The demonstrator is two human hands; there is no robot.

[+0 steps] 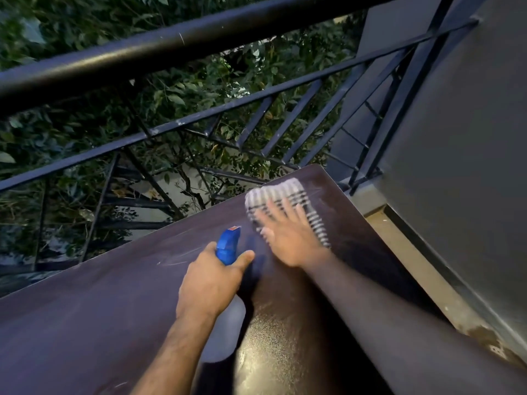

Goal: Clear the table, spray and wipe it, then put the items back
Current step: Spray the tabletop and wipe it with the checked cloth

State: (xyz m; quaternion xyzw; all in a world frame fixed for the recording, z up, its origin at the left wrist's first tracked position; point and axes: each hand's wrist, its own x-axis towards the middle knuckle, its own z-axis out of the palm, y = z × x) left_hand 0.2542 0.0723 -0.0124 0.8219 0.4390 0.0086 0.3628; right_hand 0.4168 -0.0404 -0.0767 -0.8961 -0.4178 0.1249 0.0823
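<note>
A dark brown table (85, 315) fills the lower part of the head view, with fine spray droplets on its near middle. My left hand (211, 280) grips a spray bottle (228, 246) with a blue trigger head and a pale body, held above the table. My right hand (288, 238) lies flat, fingers spread, pressed on a white cloth with dark stripes (285, 201) near the table's far right corner. The hand and the cloth are blurred by motion.
A black metal railing (171, 47) runs along the table's far side, with green foliage (85, 109) behind it. A grey wall (470, 138) stands at the right, with a narrow strip of floor (422, 269) between it and the table edge.
</note>
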